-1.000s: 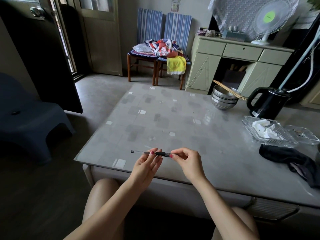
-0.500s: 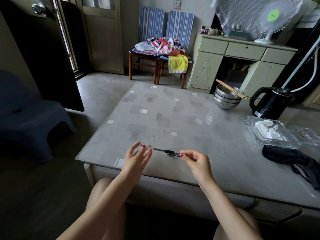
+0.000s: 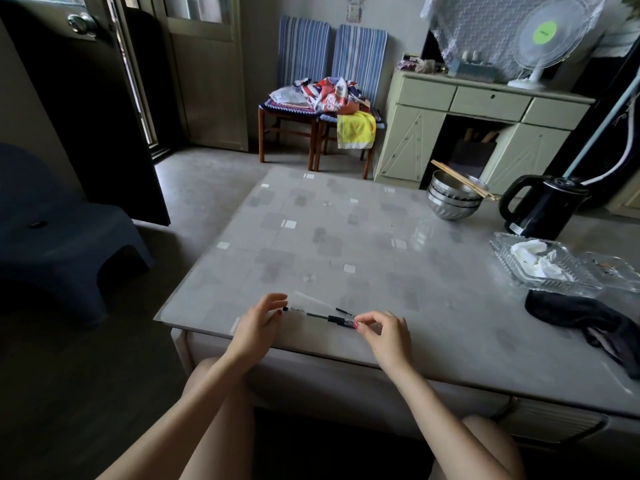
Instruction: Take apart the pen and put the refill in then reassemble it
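Since half a second ago both hands have sunk toward the table (image 3: 433, 271). The right hand (image 3: 384, 332) pinches the pen's (image 3: 322, 317) dark end; the pen runs leftward to the left hand (image 3: 258, 323), whose fingers are spread loose, its tip just beside them.

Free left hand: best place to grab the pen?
Probably pinch the thin clear end of the pen from its left. It lies level, left to right; the right hand already pinches the dark right end, and the left hand is open beside the left tip.
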